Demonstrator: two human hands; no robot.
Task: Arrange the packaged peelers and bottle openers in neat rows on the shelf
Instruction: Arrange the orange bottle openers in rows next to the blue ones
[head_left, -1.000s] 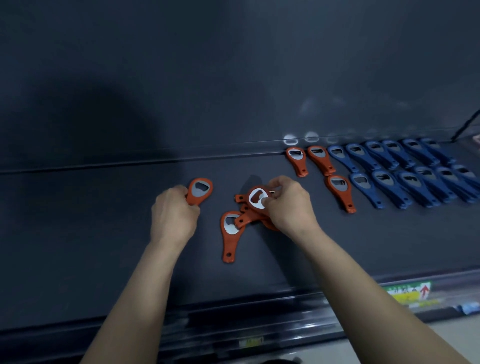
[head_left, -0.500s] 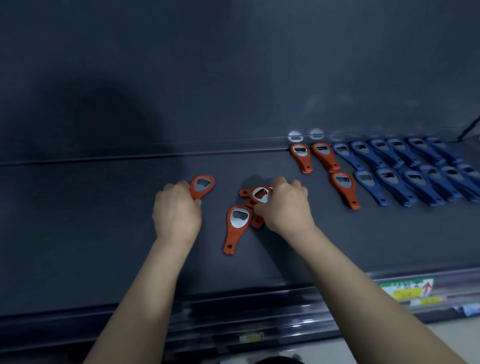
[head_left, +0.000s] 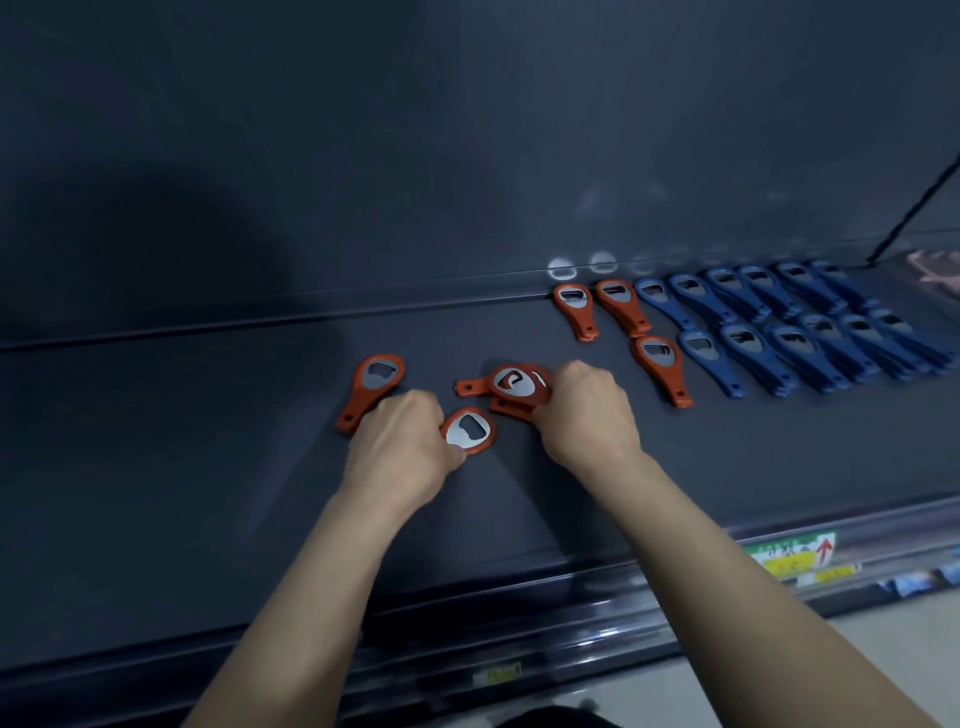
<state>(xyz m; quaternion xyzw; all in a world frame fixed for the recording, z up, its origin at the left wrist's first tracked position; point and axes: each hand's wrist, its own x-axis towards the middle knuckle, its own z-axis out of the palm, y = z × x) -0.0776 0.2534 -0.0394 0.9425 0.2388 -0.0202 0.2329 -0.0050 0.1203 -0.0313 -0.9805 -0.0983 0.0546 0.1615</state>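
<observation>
On the dark shelf (head_left: 208, 467) the left hand (head_left: 400, 447) curls its fingers around the handle of an orange bottle opener (head_left: 467, 431), the right hand (head_left: 587, 415) grips a heap of orange openers (head_left: 511, 384), and rows of blue openers (head_left: 779, 332) lie well off to the right.

At lower right you see a green and yellow label (head_left: 789, 558) with a red arrow; a smaller yellow tag (head_left: 496, 675) sits at bottom centre. A thin black bar (head_left: 914, 210) slants across your upper right corner.
</observation>
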